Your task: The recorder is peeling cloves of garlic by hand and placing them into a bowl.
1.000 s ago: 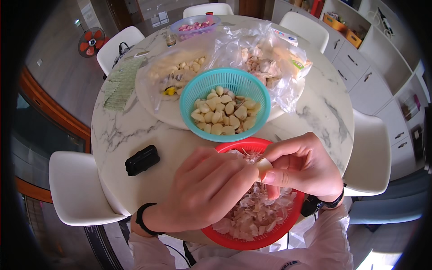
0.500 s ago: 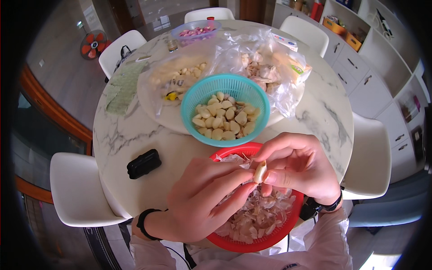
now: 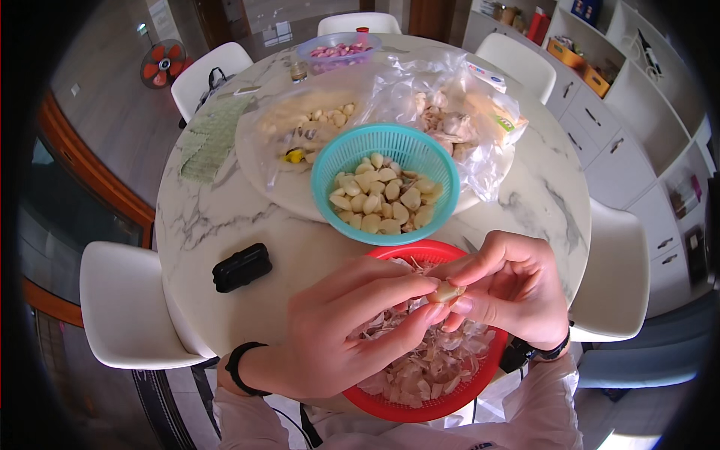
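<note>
A pale garlic clove is pinched between the fingertips of both my hands. My left hand grips its left end, and my right hand holds its right end with thumb and forefinger. Below them is a red basket with loose, papery garlic skins in it; my hands hide part of its rim. Just beyond stands a turquoise basket with many peeled garlic cloves inside.
Behind the turquoise basket lie a clear bag of unpeeled garlic and a bag of peeled cloves. A black case rests at left on the marble table. Farther back are a green cloth and a bowl of pinkish-purple pieces.
The clove has turned from nearly upright to lying more sideways between my fingertips. Both hands still hold it. The whole view has shifted slightly.
</note>
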Demonstrator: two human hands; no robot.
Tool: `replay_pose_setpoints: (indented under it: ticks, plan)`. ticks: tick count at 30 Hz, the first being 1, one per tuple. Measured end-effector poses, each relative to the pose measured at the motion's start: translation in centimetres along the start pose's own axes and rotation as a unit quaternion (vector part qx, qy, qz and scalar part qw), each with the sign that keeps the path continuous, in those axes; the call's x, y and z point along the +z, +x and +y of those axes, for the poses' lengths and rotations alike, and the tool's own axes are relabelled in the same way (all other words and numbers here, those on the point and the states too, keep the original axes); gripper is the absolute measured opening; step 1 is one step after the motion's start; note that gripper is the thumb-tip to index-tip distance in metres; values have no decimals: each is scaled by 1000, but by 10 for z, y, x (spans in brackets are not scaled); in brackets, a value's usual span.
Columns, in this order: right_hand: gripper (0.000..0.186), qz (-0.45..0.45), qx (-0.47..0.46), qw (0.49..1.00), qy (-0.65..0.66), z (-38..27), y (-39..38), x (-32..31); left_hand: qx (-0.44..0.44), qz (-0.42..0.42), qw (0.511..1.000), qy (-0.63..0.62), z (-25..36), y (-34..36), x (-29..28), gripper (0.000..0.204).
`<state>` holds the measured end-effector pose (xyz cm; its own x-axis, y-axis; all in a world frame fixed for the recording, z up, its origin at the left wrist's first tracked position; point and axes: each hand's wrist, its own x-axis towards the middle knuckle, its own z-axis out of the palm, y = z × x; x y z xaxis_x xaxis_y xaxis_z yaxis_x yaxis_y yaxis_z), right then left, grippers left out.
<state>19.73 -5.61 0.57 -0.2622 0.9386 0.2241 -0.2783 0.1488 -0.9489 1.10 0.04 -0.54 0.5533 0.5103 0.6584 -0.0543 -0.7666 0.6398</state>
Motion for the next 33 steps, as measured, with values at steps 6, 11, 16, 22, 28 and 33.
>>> replay_pose_setpoints:
  ticks: [6, 11, 16, 22, 28, 33]
  plan:
    - [16, 11, -10, 1000, -23, 1, -1, 3, -6, -6, 1000, -16, 0, 1, 0, 23]
    - [15, 19, 3, 999, -26, 1, -1, 3, 4, -12, 1000, -5, -4, 0, -1, 23]
    - [15, 18, 14, 999, -31, 0, -2, 2, 17, -11, 1000, -3, -5, 0, 1, 24]
    - [13, 67, -27, 994, -78, 1, -3, 5, 10, 12, 998, 54, 0, -2, 4, 25]
    - [11, 98, -78, 971, -201, 3, -5, 9, 25, 37, 991, 124, -4, -5, 9, 28]
    - [12, 115, -96, 946, -286, 7, -8, 9, 41, 23, 988, 145, -6, -5, 8, 25]
